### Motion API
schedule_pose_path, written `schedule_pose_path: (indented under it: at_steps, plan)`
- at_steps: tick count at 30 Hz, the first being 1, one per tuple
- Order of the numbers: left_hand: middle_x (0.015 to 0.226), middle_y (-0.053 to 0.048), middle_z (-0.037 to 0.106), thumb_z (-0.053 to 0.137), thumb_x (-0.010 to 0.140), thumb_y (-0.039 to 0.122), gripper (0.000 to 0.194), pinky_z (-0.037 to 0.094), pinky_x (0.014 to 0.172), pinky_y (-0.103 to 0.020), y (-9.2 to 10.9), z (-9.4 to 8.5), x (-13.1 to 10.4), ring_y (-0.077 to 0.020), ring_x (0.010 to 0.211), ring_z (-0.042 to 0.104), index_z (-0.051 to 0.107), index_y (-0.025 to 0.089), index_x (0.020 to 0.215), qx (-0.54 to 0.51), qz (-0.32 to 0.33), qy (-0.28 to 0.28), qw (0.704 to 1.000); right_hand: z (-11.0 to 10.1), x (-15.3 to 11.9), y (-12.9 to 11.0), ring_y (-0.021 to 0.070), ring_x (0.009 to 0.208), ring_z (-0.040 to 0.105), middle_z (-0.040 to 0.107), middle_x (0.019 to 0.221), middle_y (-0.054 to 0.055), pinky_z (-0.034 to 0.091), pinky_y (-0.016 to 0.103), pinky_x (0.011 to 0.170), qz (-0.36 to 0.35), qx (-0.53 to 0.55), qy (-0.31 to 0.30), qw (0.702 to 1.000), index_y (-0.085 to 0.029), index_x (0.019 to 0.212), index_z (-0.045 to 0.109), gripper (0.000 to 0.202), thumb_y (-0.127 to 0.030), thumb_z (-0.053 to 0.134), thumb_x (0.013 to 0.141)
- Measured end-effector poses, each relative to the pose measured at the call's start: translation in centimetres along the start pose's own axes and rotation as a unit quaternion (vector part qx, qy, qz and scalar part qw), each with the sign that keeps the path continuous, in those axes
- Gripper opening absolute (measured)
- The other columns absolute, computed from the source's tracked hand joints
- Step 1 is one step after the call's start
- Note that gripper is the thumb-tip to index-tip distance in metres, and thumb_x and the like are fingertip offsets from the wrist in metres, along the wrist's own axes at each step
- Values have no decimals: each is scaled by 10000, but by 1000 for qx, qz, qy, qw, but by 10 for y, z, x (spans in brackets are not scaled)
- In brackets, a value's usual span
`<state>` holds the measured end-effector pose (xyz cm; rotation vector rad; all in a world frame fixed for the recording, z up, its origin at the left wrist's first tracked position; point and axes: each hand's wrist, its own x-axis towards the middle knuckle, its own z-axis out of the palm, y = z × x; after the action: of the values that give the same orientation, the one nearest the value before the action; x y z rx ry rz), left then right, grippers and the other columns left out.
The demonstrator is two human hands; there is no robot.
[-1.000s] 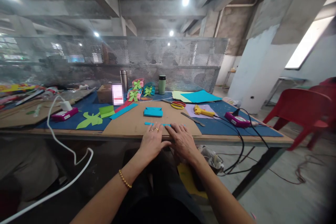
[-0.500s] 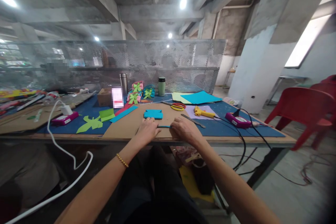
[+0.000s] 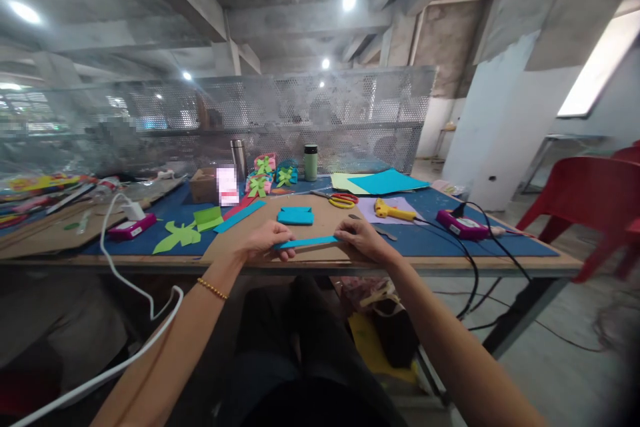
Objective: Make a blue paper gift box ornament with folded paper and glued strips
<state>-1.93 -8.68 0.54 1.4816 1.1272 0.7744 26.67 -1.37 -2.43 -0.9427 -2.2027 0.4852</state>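
Note:
Between my two hands a narrow blue paper strip (image 3: 313, 241) is stretched level, just above the front of a brown cardboard sheet (image 3: 330, 213). My left hand (image 3: 270, 240) pinches its left end, and my right hand (image 3: 357, 237) pinches the other end; both hands are closed. Just beyond the strip lies a folded blue paper piece (image 3: 295, 215), flat on the cardboard. A second blue paper strip (image 3: 240, 217) rests at the cardboard's left edge. Right of my right hand, a dark metal blade-like tool (image 3: 385, 233) is partly hidden by that hand.
Yellow-handled scissors (image 3: 343, 201) and a yellow glue gun (image 3: 393, 211) lie to the right, with a purple power strip (image 3: 460, 225) beyond. Green paper leaves (image 3: 177, 237) are at left. A green bottle (image 3: 311, 163) and paper flowers (image 3: 263, 177) stand behind.
My hands have lifted off the cardboard and moved apart, drawing the strip out so more of it shows. The left hand has shifted left, away from the folded blue piece. The view has shifted slightly.

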Motion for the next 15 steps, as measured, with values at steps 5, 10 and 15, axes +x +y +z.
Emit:
schedule_pose_path:
  at_steps: [5, 10, 15]
  plan:
    - [728, -78, 734, 769, 709, 508, 422, 521, 661, -274, 1, -5, -8, -131, 623, 658, 657, 108, 784, -10, -6, -2, 1000, 1, -3, 0, 151, 700, 560, 649, 728, 8, 407, 252, 664, 0, -3, 10, 1000, -162, 798, 687, 278, -409, 584, 869]
    - [646, -41, 697, 785, 678, 408, 322, 444, 557, -215, -9, -4, -6, -105, 571, 605, 631, 130, 725, 45, 17, 18, 999, 0, -4, -4, 149, 686, 549, 638, 701, 4, 398, 253, 660, 5, -16, 15, 1000, -168, 788, 685, 272, -403, 574, 868]
    - [584, -8, 649, 724, 697, 395, 279, 380, 495, -198, -15, -3, -7, -80, 486, 524, 602, 144, 701, 81, 28, 37, 996, 0, -5, -2, 141, 654, 535, 615, 669, -5, 389, 242, 625, 8, 19, 15, 1000, -161, 783, 690, 294, -425, 587, 859]
